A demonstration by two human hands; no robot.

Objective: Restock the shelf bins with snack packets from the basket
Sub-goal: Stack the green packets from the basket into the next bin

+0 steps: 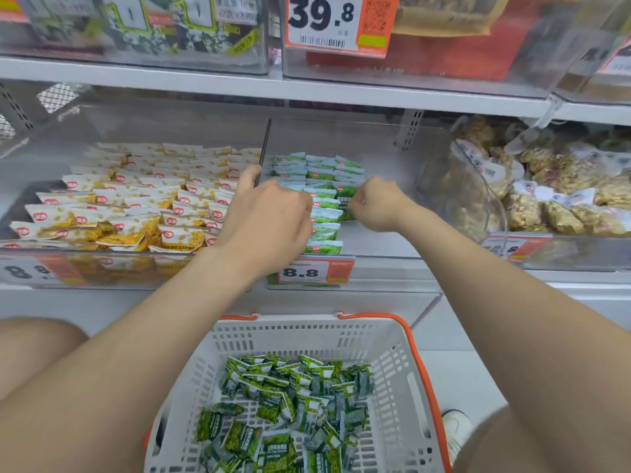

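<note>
**Green packets going into the middle bin**

A white perforated plastic basket [307, 327] with an orange rim sits low between the person's knees. It holds a loose heap of glossy green-and-white snack packets [273, 414], small, pillow-shaped and crinkled.

Above it, on the white metal shelf [239, 83], stands the clear plastic middle bin [386, 240]. More of the same packets stand in it in tidy overlapping rows [324, 162], each with a red round logo whose writing is too small to read.

Both arms reach forward into this bin. The left hand [269, 216] lies knuckles-up over the front of the rows, fingers curled down and thumb stretched toward the dark divider. Whether it grips anything cannot be told. The right hand [379, 203] is curled, its fingertips pinching the edge of one upright green packet [343, 194].

An orange-and-white price tag [314, 272] on the bin front reads "8.8"; a larger tag [324, 22] above reads "39.8". The left bin holds yellow-and-white packets [136, 206], and the right bin holds clear bags of lumpy brown snacks [563, 199].
</note>
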